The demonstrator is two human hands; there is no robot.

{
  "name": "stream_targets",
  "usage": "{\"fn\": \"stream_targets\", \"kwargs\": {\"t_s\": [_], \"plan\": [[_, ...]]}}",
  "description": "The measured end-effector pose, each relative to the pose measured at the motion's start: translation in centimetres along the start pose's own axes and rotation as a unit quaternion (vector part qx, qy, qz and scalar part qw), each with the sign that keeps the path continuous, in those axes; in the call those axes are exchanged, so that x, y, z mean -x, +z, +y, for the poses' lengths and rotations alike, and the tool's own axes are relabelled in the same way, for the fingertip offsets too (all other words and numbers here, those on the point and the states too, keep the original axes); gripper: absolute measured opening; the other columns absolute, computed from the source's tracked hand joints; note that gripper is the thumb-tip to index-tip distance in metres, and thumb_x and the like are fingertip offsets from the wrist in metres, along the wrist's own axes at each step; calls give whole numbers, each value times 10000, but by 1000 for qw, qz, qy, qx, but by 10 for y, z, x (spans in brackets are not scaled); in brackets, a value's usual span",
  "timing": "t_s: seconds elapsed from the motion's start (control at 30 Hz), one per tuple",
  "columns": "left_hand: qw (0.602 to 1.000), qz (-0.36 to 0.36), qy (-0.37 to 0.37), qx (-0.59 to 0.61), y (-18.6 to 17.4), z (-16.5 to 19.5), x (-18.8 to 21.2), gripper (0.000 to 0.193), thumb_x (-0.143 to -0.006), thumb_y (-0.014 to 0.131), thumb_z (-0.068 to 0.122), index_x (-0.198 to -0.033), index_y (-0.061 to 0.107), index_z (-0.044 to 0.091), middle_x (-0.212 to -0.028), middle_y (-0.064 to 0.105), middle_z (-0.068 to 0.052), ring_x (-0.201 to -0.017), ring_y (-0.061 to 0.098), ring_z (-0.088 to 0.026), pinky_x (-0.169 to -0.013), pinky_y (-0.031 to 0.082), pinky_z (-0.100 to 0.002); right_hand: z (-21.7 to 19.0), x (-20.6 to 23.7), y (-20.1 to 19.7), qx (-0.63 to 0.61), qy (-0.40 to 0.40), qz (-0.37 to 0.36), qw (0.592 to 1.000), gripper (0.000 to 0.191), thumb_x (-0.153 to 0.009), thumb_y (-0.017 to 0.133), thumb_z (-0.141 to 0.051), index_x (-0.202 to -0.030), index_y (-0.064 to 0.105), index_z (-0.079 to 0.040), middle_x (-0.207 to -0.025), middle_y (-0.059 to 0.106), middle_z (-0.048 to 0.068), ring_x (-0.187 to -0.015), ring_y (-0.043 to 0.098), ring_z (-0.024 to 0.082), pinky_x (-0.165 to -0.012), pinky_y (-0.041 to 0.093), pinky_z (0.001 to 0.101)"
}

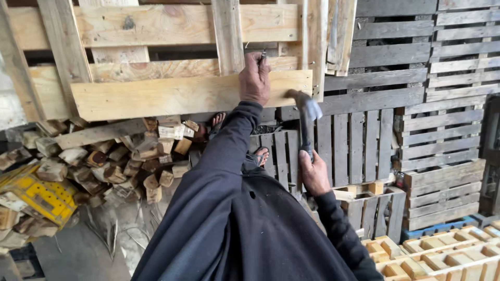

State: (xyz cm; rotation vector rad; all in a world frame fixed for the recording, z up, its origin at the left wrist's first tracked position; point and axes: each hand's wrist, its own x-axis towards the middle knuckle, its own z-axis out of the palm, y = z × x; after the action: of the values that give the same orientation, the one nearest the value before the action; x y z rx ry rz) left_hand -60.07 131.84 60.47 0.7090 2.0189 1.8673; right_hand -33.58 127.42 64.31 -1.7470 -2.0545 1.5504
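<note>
On the pale plank (190,95) of the pallet (156,31), the left hand (254,79) pinches a nail (263,55); the right hand (314,174) has its grip closed on a hammer (305,117).

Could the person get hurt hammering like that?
Maybe. The left hand pinches a nail against the pale plank, so a missed swing of the hammer in the right hand could hit fingers. The feet wear open sandals among loose wood blocks, so tripping or a dropped plank might hurt toes.
</note>
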Motion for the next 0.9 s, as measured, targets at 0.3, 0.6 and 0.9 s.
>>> {"fn": "stream_targets", "kwargs": {"t_s": [0.3, 0.6, 0.9], "plan": [[997, 31, 32, -59, -7, 1, -3, 227, -1063, 586, 201, -1269, 561, 108, -1021, 751, -136, -922, 748, -310, -777, 586, -402, 20, -2, 16, -156, 93, 4, 983, 281, -1025, 565, -336, -912, 592, -80, -632, 508, -27, -493, 448, 87, -430, 364, 276], [869, 11, -192, 456, -85, -4, -32, 181, -1084, 646, 194, -1058, 536, 53, -850, 699, -105, -611, 569, -106, -462, 440, -273, -12, 20, 84, -128, 20, -6, 992, 338, -1043, 572, -370, -970, 555, -41, -677, 544, 27, -522, 504, 118, -458, 418, 293], [760, -44, -269, 591, -273, -61, 13, 116, -1039, 658, 176, -1049, 560, 115, -877, 726, -102, -748, 724, -192, -490, 476, -259, -60, -19, 177, -1, 55, -158, 986, 435, -962, 634, -427, -1029, 610, 3, -651, 577, 38, -509, 525, 111, -471, 439, 283]]}}
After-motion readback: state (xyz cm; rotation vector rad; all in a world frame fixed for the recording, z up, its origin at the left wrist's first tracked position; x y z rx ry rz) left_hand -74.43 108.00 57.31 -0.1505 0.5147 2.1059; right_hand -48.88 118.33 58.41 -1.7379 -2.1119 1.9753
